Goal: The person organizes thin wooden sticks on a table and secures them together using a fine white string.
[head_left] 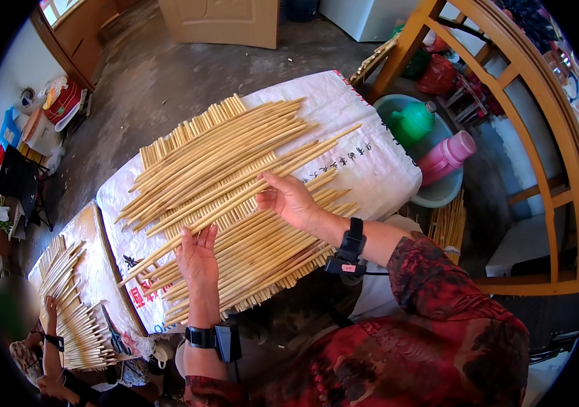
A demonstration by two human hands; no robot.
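A long pale-yellow stalk lies slantwise over a layer of similar stalks, its ends reaching past both my hands. My left hand is at its nearer left stretch, thumb and fingers closing about it. Farther up, my right hand has thumb and curled fingers on the same stalk. Beneath runs a crosswise row of shorter stalks, showing along the far edge and in the middle gap. A second group of long stalks covers the near side.
White printed sheeting covers the table. At right stand a basin holding a green jug and a pink one, and a wooden frame. At lower left, another person's hand touches stalks beside dark scissors.
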